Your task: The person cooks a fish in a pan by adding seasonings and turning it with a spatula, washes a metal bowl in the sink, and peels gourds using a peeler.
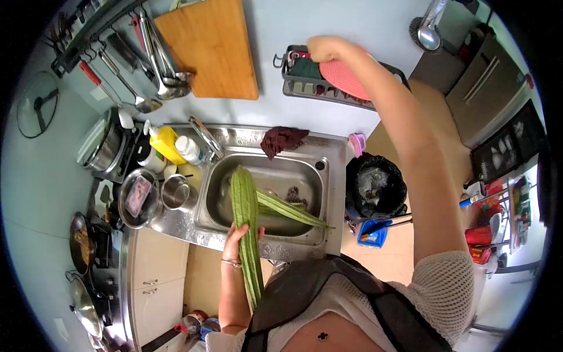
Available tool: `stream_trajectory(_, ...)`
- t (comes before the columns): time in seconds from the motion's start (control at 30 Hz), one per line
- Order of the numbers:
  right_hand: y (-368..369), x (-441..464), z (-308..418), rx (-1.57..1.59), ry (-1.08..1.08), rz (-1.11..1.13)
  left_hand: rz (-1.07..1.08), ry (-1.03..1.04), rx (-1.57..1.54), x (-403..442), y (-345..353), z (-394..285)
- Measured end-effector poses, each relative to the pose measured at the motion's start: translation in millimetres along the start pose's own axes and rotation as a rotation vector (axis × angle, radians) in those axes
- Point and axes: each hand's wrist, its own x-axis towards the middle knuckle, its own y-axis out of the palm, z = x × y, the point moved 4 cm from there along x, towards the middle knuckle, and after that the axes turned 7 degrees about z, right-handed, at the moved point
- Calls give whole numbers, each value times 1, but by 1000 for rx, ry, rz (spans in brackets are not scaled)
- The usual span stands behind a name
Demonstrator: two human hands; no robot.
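Observation:
My left hand (234, 239) is wrapped round a long ridged green gourd (246, 234), which stands nearly upright over the front edge of the sink (226, 217). More long green gourds (287, 209) lie slantwise in the basin beside a dark, rough scrubber (293, 195). My right hand (322, 48) reaches up to a dark wall rack (290, 91). Its fingers are bent down into the rack next to a pink-red woven item (346, 79) and a dark green cloth (305, 68); whatever they touch is hidden.
A dark cloth (282, 141) lies behind the basin near the faucet (206, 138). Left are a yellow bottle (167, 145), a metal pot (176, 192) and a bowl with packed meat (138, 196). A black-lined bin (375, 190) stands right of the sink.

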Motion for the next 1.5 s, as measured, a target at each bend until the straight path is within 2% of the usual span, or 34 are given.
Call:
stream_trajectory(0.1,0,12,-11,-54,15,-1,29,-15,-27,9,-20,0)
stream_trajectory(0.17,-2,13,-19,163,109,-16,43,-165,-157,12,-21,1)
stream_trajectory(0.3,-13,4,-22,257,107,-109,40,-146,-119,23,-23,1)
stream_trajectory(0.37,-34,-6,-26,664,-160,-513,22,-175,-168,27,-21,2)
stream_trajectory(0.4,-39,-9,-26,661,-163,-507,6,-176,-162,29,-20,3)
stream_trajectory(0.47,-64,-25,-28,1019,-537,-811,-10,-177,-163,33,-12,5)
stream_trajectory(0.5,-74,-34,-25,1017,-539,-806,-21,-132,-135,33,-4,2)
stream_trajectory(0.57,-96,-75,-11,895,-519,-1094,-34,-82,-117,38,-1,3)
stream_trajectory(0.63,-93,-108,13,1234,-631,-1072,10,-164,-172,46,-11,10)
stream_trajectory(0.67,-88,-125,27,1378,-664,-1071,115,-148,-122,47,-10,8)
stream_trajectory(0.73,-49,-149,47,1572,-477,-981,-81,-187,-150,36,16,-4)
stream_trajectory(0.8,3,-160,90,1580,-601,-746,-103,-173,-40,30,23,-5)
stream_trajectory(0.83,29,-159,112,1581,-671,-625,-109,-219,-88,32,14,0)
stream_trajectory(0.87,57,-160,131,1612,-715,-511,-98,-175,-140,34,15,3)
stream_trajectory(0.9,79,-159,146,1586,-669,-499,-122,-215,-189,36,12,8)
stream_trajectory(0.97,118,-150,167,1786,-695,-192,-75,-176,-294,46,5,23)
stream_trajectory(1.03,145,-149,184,1911,-558,-98,-14,-107,-389,37,7,26)
stream_trajectory(1.07,152,-151,191,1942,-668,8,-94,-129,-406,27,7,26)
stream_trajectory(1.17,155,-164,211,2037,-676,107,-190,-88,-439,4,-4,34)
stream_trajectory(1.3,164,-160,218,2030,-677,133,-154,-57,-473,-9,-16,42)
stream_trajectory(1.37,170,-153,224,1991,-875,175,-234,-11,-481,-21,-13,34)
stream_trajectory(1.43,163,-156,238,1998,-795,130,-120,-4,-566,-15,-22,34)
stream_trajectory(1.5,168,-156,250,2025,-540,195,-127,76,-567,-13,-29,29)
